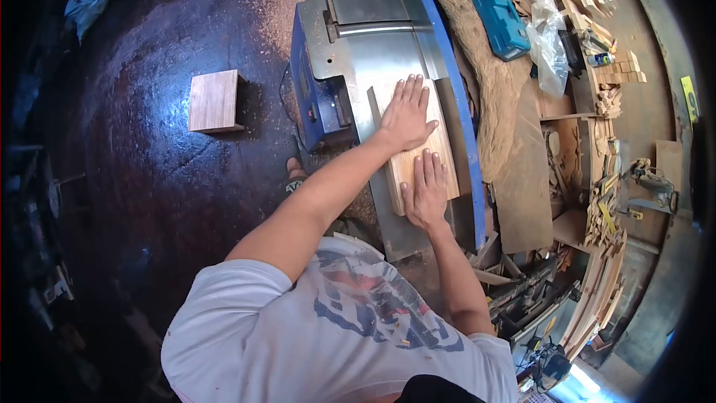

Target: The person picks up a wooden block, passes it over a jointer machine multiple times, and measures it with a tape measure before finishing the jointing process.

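A pale wooden board (398,173) lies on the metal bed of a jointer (373,52), alongside its blue-edged fence (464,116). My left hand (407,118) rests palm down on the far part of the board, fingers stretched forward and the thumb out to the right. Nearer my body, my right hand (426,195) is laid flat on the same board, its fingers pointing forward and the thumb to the left. Neither hand is wrapped around anything. The cutter is not visible, and both hands hide part of the board's top face.
A small wooden stool or box (213,101) stands on the dark floor at the left. Wood shavings (287,0) lie beside the machine. Past the fence are a rough log (485,82), a teal tool case (501,22), a plastic bag (548,45) and stacked wood offcuts (619,67).
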A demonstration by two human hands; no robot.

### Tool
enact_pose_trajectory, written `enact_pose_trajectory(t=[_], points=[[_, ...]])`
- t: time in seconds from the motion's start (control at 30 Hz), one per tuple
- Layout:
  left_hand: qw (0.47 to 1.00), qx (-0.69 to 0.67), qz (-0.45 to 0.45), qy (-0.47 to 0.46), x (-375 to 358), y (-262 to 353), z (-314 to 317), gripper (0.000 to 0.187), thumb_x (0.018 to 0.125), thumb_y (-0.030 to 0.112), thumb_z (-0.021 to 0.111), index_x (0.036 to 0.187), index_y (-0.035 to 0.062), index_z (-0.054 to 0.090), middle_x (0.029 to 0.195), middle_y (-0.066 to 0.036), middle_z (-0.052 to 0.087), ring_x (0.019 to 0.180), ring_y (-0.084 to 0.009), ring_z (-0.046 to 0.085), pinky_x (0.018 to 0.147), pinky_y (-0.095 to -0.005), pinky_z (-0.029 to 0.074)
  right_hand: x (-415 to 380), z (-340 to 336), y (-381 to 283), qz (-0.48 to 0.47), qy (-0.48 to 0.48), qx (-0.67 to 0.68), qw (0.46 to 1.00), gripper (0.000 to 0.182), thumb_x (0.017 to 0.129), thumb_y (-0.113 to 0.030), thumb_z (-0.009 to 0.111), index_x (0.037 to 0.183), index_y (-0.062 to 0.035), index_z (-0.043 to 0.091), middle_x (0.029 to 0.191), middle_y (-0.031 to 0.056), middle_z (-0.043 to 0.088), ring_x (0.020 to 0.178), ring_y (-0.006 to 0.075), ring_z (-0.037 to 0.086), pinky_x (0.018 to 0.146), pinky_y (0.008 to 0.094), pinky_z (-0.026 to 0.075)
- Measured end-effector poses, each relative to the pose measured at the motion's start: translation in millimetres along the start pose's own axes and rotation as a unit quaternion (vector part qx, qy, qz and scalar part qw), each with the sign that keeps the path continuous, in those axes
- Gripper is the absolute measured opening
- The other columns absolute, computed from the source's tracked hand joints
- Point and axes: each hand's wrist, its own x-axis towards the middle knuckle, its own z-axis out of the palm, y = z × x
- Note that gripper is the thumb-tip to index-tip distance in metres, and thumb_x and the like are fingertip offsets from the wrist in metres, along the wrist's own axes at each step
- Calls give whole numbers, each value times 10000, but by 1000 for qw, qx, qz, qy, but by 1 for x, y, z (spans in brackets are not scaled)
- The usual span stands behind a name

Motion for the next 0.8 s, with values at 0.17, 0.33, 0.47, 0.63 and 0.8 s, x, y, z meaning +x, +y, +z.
enact_pose_trajectory(t=[0.17,0.33,0.47,0.63,0.8], points=[[1000,21,3,22,29,-31,-7,774,1059,455,494,1543,-140,388,1672,-337,293,1597,-443,229,1320,-534,163,54,-5,12,-56,3,11,998,731,1015,-406,566,1554,70,437,1668,281,347,1566,486,268,1282,617,163],[996,63,-30,62,62,-50,3,728,1066,407,485,1511,-165,412,1647,-353,331,1578,-459,270,1311,-530,199,103,-4,9,-63,-2,15,998,718,1020,-406,564,1552,62,451,1667,271,354,1576,476,251,1287,616,160],[995,55,-19,75,74,-65,-7,740,1070,415,469,1522,-168,401,1637,-363,342,1575,-460,279,1308,-529,207,126,-6,9,-62,0,13,998,710,1029,-403,554,1559,58,449,1657,272,368,1574,474,255,1289,612,165],[995,64,-30,70,96,-85,-13,752,1078,433,446,1537,-160,392,1655,-357,317,1588,-448,259,1313,-520,195,156,-7,7,-63,-3,23,998,697,1028,-382,558,1558,59,453,1648,275,378,1566,480,267,1288,617,168],[994,62,-39,76,108,-96,-16,746,1084,435,436,1541,-154,393,1664,-349,309,1592,-434,255,1318,-509,183,171,-4,7,-67,-7,24,997,687,1025,-372,560,1548,63,466,1647,280,378,1569,481,262,1288,623,163]])
